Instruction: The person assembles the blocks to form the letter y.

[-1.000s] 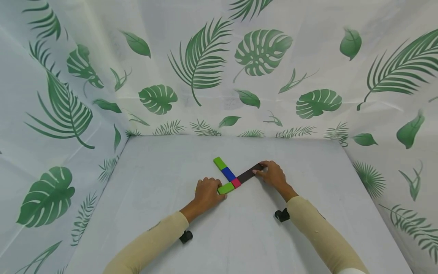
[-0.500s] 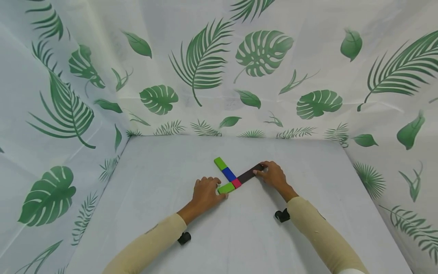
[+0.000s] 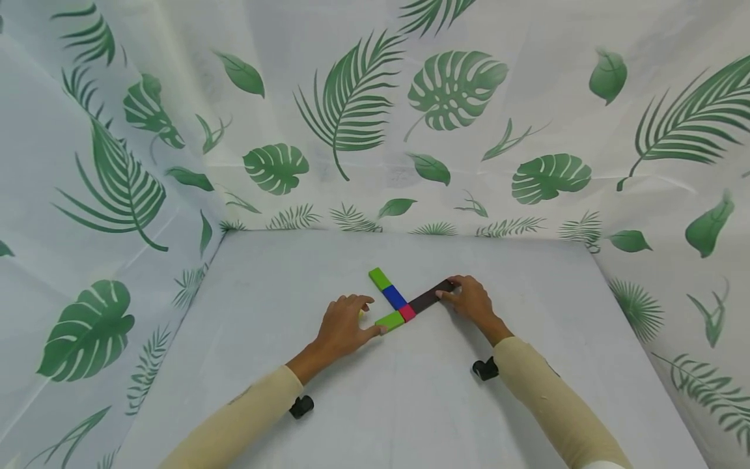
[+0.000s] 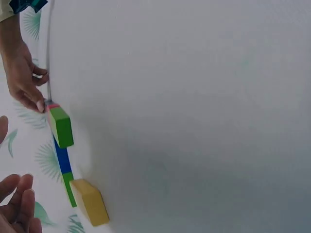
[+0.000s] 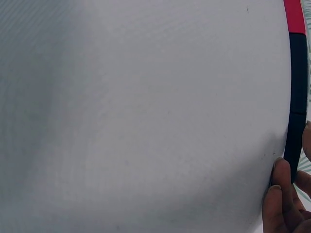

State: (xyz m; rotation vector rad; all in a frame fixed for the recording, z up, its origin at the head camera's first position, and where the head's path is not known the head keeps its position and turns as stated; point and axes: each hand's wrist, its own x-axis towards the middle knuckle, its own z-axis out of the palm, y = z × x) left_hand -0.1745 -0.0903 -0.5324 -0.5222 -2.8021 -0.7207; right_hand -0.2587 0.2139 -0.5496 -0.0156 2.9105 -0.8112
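Flat coloured blocks lie joined on the white surface in the head view. A red block (image 3: pixel 407 313) sits at the junction; a blue block (image 3: pixel 394 298) and a green block (image 3: pixel 379 279) run off its far side. Another green block (image 3: pixel 390 321) extends to its left. Two black blocks (image 5: pixel 298 73) extend to its right. My right hand (image 3: pixel 469 303) pinches the outer black block (image 5: pixel 294 143) at its end between thumb and fingers. My left hand (image 3: pixel 342 327) is spread at the left green block, thumb by its near corner. A yellow block (image 4: pixel 91 203) lies beyond that hand, mostly hidden in the head view.
The white surface (image 3: pixel 410 404) spreads around the blocks. A leaf-printed curtain (image 3: pixel 375 130) stands behind it and along both sides. Black wrist cameras (image 3: pixel 301 407) hang below both sleeves.
My left hand has drawn back leftward from the left green block, and its fingers have spread wider. Part of the yellow block now shows beside them. The right hand keeps its place.
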